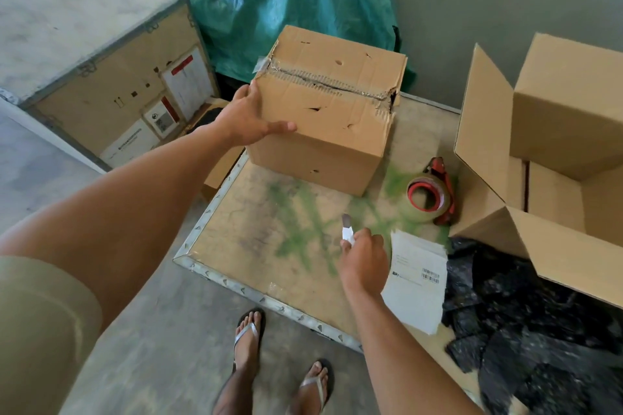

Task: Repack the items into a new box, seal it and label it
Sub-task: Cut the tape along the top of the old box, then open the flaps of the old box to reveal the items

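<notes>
Nearest me, the right hand grips a cutter, blade pointing ahead at the box. The left hand, fingers spread, braces its left corner; the taped seam on top runs left to right.

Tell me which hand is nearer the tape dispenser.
Right. The right hand, gripping a cutter, hovers near-left of the tape dispenser; the left hand rests on the left edge of the damaged box, farther away.
</notes>
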Demonstrator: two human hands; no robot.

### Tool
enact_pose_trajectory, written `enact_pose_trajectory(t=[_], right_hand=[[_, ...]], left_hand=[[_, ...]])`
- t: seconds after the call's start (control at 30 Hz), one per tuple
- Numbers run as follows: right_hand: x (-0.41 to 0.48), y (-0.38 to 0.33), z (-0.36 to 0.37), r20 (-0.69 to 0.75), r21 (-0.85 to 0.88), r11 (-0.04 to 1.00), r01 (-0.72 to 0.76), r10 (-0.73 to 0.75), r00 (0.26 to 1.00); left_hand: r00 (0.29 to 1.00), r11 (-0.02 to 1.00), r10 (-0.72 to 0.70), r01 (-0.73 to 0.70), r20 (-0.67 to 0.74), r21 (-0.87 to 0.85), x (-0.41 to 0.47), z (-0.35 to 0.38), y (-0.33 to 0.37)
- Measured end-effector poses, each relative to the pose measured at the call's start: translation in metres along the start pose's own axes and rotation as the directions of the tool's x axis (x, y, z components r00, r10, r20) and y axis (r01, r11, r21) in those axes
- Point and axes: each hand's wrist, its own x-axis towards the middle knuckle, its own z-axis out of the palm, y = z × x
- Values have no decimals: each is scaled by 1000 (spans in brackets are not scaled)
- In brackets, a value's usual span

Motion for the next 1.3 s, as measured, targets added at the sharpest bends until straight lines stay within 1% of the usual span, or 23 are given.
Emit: enact_pose_trajectory(t=[0.07, 0.13, 0.2, 0.3, 0.43, 0.5, 0.53, 0.6, 0.7, 0.77, 0.83, 0.9, 0.97, 1.03, 1.1, 1.17, 1.23, 1.3], right_hand=[[4, 0, 2, 21, -96, 995, 34, -33, 999], [6, 2, 5, 48, -128, 991, 48, -42, 998], [7, 4, 7, 67, -110, 993, 47, -39, 997], [8, 7, 8, 53, -62, 997, 41, -38, 998], [11, 6, 1, 91, -88, 996, 35, -27, 995], [11, -1, -13, 89, -53, 998, 45, -41, 995], [11, -7, -23, 56, -3, 998, 55, -55, 997], [15, -21, -48, -56, 109, 990, 88, -83, 995], [39, -47, -91, -240, 254, 947, 199, -137, 961], [65, -66, -116, -351, 285, 909, 305, -197, 915], [96, -83, -136, -384, 263, 892, 367, -252, 888], [129, -96, -146, -343, 226, 909, 349, -261, 902], [158, -104, -147, -255, 207, 928, 310, -255, 933], [179, -111, -144, -136, 217, 935, 281, -256, 957], [190, -114, -142, -5, 247, 936, 249, -256, 967], [195, -116, -141, 89, 216, 949, 232, -255, 963], [197, -115, -138, 86, 182, 954, 237, -255, 963], [197, -113, -138, 40, 210, 948, 237, -251, 967]], left_hand=[[1000, 1000, 0, 0, 4, 3, 0, 0, 0], [1000, 1000, 3, -3, 6, 10, 0, 0, 0], [1000, 1000, 8, -8, 4, 21, 1, 0, -1], [1000, 999, 18, -18, -3, 28, 2, 0, -2], [1000, 999, 8, -8, -6, 42, 1, 0, -4], [1000, 999, 9, -9, -1, 49, 2, -1, -5], [1000, 999, 11, -11, -1, 48, 2, -2, -5], [1000, 1000, 0, -1, 6, 28, 4, -4, -6], [1000, 999, -26, 26, 2, 35, 10, -7, -6], [999, 998, -43, 43, 1, 40, 16, -8, -6], [997, 998, -69, 69, -28, -9, 26, -10, -3], [993, 992, -106, 103, -44, -68, 35, -13, 1], [988, 983, -147, 140, -52, -121, 46, -16, 3], [979, 964, -193, 179, -58, -198, 56, -19, 5], [973, 945, -219, 194, -70, -264, 65, -22, 6], [976, 946, -206, 179, -76, -271, 72, -23, 7], [982, 957, -171, 148, -75, -248, 76, -23, 7], [986, 955, -151, 125, -77, -271, 79, -20, 6]])
